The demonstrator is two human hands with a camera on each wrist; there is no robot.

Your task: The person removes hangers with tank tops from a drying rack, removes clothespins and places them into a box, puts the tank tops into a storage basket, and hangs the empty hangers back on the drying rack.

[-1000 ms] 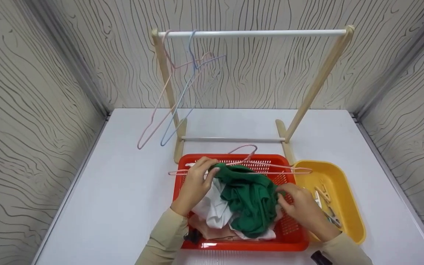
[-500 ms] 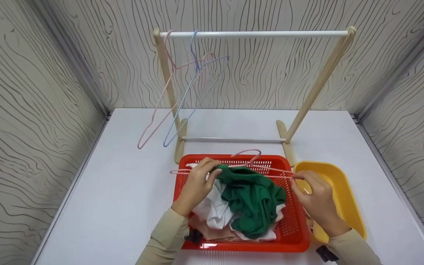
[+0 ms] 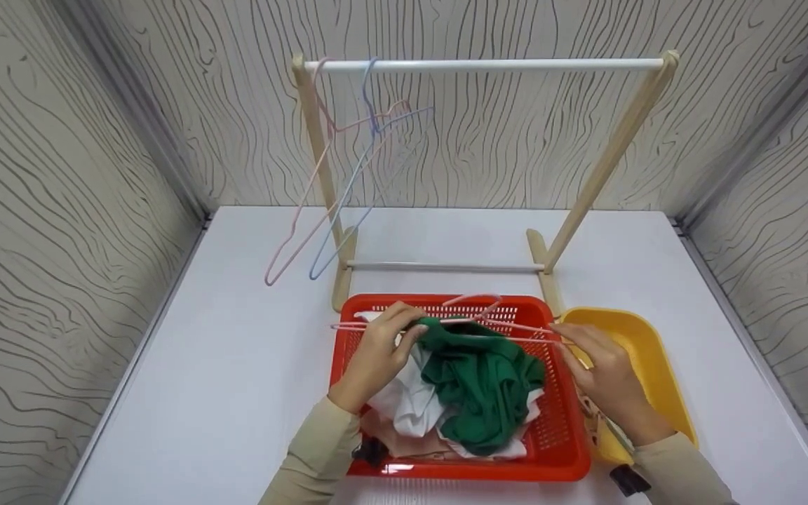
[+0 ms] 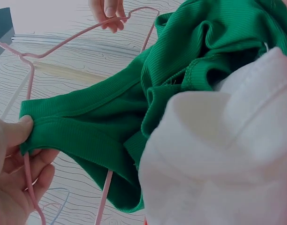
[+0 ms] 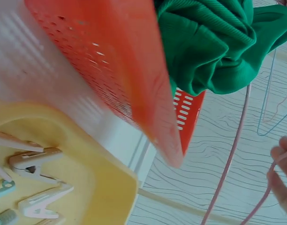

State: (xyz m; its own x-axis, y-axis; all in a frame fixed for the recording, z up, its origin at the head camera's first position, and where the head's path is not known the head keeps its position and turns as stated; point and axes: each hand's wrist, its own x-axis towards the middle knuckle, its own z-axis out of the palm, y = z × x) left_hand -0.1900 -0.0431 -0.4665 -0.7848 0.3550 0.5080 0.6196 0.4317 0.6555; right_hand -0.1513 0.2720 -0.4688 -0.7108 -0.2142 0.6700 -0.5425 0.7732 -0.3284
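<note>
A crumpled green ribbed garment lies over the heap in the red basket. Its edge is pinched between the thumb and fingers of my left hand, together with a pink clothes hanger. In the left wrist view, the hanger's wire runs behind and into the green garment's band. My right hand pinches the hanger's right end, apart from the garment. The right wrist view shows right-hand fingers on the pink wire. White cloth lies beside the green garment.
Behind the basket stands a wooden rack with a white rail. A pink hanger and a blue hanger hang at its left. The yellow tray at the right holds several clothes pegs.
My right hand has left the green garment's right side, moved right and taken hold of the hanger's end. The hanger has tilted and come slightly lower. My left hand keeps its pinch.
</note>
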